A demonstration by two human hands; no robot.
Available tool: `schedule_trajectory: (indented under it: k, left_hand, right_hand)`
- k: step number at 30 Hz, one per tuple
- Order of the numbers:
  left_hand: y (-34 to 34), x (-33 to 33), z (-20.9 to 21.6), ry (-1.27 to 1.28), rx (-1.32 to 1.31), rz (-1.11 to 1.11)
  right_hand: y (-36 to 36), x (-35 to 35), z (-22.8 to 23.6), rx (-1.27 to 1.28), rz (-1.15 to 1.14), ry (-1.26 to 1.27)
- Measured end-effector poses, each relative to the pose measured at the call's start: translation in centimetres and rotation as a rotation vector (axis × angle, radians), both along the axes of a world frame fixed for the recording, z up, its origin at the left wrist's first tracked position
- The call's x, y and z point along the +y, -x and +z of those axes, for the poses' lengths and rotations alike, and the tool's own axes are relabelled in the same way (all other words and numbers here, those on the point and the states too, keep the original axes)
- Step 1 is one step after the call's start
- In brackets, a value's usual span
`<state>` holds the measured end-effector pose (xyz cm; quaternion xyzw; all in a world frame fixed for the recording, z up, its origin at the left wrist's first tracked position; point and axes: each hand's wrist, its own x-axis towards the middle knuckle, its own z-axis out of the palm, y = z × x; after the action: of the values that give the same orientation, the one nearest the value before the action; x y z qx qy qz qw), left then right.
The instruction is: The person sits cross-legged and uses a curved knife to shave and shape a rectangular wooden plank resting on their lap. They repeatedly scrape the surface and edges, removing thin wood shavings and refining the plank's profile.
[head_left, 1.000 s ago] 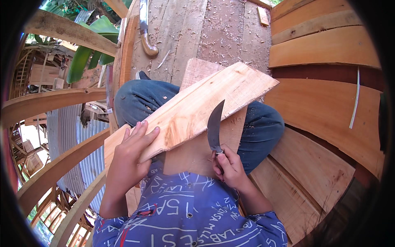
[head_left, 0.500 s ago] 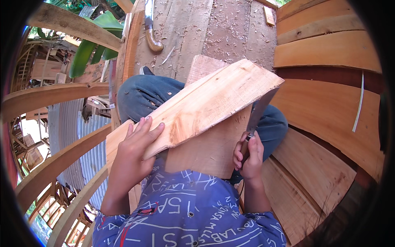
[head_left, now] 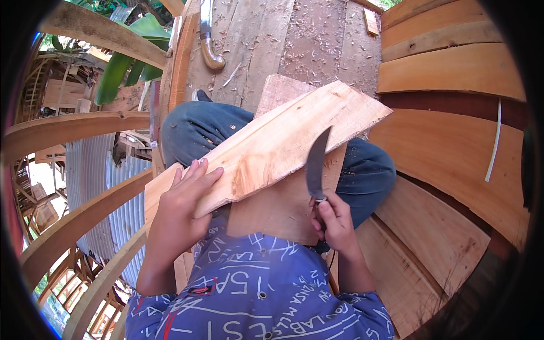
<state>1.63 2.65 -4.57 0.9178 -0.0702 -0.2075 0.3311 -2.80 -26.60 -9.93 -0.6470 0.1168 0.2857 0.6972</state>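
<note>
A pale wooden board (head_left: pixel 283 144) lies slantwise across my lap, its far end up to the right. My left hand (head_left: pixel 187 198) rests on the board's near left end, fingers stretched out over the top face and thumb down by the edge. In my right hand (head_left: pixel 334 221) is a knife (head_left: pixel 317 164) with a dark curved blade, its point upward over the board's right edge. My fingers wrap the handle and hide most of it. Beneath the pale board a second, browner board (head_left: pixel 283 218) runs lengthwise between my knees.
A bigger blade with a curved wooden handle (head_left: pixel 212 56) lies on the plank floor (head_left: pixel 249 68) ahead, among shavings. Plank walling (head_left: pixel 447 147) stands close on the right. Wooden rails (head_left: pixel 85 127) border the left, with corrugated metal sheets (head_left: pixel 93 192) beyond.
My right hand has shifted slightly left and down, and the knife has swung from the board's right end to a more upright pose nearer its middle. The left hand and boards stay nearly still.
</note>
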Motion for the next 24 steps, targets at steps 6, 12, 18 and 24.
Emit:
schedule_trajectory:
  k: [6,12,18,24]
  left_hand:
    - [-0.5,-0.2,0.1,0.030,0.018,0.031]
    - [0.2,0.0,0.0,0.031,0.019,0.060]
    - [0.0,0.0,-0.1,0.037,0.037,0.047]
    - [-0.5,0.0,-0.1,0.030,0.017,0.015]
  right_hand:
    - [1.4,2.1,-0.3,0.060,-0.049,-0.151]
    - [-0.2,0.1,0.0,0.071,-0.265,-0.263]
    - [0.1,0.1,-0.3,0.026,-0.005,-0.072]
    - [1.5,1.7,0.2,0.077,0.022,-0.066]
